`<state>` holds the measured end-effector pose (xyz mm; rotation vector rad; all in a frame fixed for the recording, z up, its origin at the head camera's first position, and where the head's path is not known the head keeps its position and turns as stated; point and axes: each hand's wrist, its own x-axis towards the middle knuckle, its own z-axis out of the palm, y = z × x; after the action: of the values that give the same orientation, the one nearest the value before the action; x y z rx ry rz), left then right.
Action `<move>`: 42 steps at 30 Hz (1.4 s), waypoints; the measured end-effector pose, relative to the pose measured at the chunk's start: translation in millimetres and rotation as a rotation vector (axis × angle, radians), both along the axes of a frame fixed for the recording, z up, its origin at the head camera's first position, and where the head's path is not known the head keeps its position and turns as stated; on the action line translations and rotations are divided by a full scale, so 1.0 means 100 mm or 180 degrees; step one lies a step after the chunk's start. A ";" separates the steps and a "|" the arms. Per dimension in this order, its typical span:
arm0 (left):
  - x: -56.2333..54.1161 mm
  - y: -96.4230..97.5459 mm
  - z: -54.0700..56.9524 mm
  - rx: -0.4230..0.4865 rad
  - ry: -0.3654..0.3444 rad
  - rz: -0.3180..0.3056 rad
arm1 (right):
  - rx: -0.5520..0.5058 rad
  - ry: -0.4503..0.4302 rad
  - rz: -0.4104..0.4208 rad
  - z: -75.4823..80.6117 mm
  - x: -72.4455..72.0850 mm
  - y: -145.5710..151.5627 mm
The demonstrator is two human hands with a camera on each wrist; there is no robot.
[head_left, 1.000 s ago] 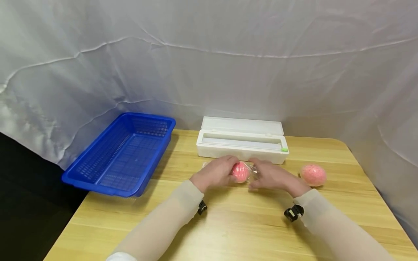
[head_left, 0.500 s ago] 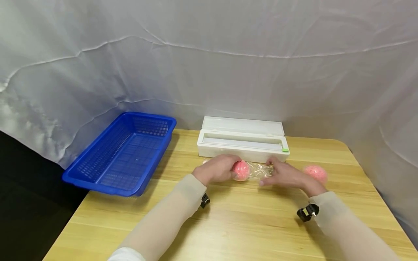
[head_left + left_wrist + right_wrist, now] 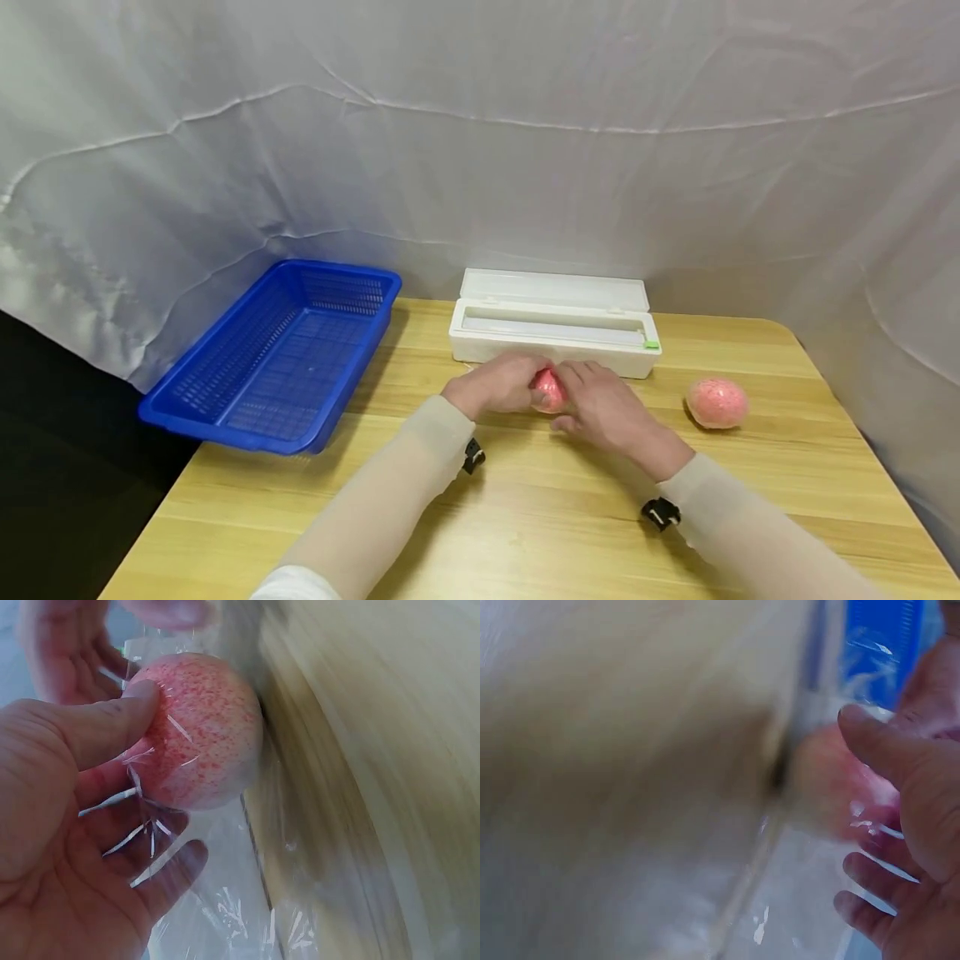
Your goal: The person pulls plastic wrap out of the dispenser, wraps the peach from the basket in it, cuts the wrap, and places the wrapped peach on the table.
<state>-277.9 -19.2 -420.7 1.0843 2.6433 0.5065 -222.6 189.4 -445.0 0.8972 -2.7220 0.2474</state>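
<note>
A pink-speckled peach [image 3: 550,392], loosely covered in clear plastic film [image 3: 225,915], sits between both hands near the white box. My left hand [image 3: 501,385] holds it from the left, thumb on its upper side and fingers beneath. From the right, my right hand [image 3: 606,408] meets the peach with fingers fairly straight; the right wrist view is blurred, with the thumb [image 3: 874,739] lying over the fruit. Film hangs below the peach in the left wrist view. A second wrapped-looking peach [image 3: 717,403] lies on the table to the right.
A long white box [image 3: 555,337] with its lid raised and a green tab [image 3: 651,344] stands just behind the hands. To the left is a blue plastic basket [image 3: 341,417], overhanging the wooden table's [image 3: 540,517] left edge. A grey cloth [image 3: 480,183] hangs behind.
My right hand moved right, away from the peach, stretching film out between them, then came back left against it. The left hand stayed on the peach.
</note>
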 end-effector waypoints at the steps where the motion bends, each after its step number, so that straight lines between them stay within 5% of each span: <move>1: 0.00 0.00 0.00 -0.0029 0.0039 0.0015 | -0.0044 0.0005 0.0002 -0.04 -0.02 -0.03; 4: -0.02 0.00 -0.03 -0.0085 0.0113 0.0088 | -0.0228 -0.0026 -0.0016 -0.11 -0.10 -0.06; 12: -0.04 -0.06 -0.08 0.0362 0.0058 0.0227 | -0.0558 -0.0386 0.0095 -0.05 -0.30 -0.01; 20: -0.03 0.00 -0.17 -0.0246 0.1075 0.0204 | -0.0295 -0.0707 -0.0052 0.07 -0.42 0.04; 24: -0.07 0.02 -0.22 -0.0329 0.1272 0.0293 | -0.0274 -0.0760 -0.0121 0.08 -0.45 0.04; 37: -0.14 0.01 -0.23 -0.0175 0.1087 0.0156 | -0.0362 -0.0292 -0.0352 -0.16 -0.35 0.05; 42: -0.15 -0.02 -0.26 0.0141 0.0715 0.0324 | -0.0619 -0.0204 -0.0261 -0.21 -0.37 0.06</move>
<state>-292.7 -21.3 -447.2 1.0811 2.9074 0.4913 -260.1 195.5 -466.4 0.7340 -2.7263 0.5222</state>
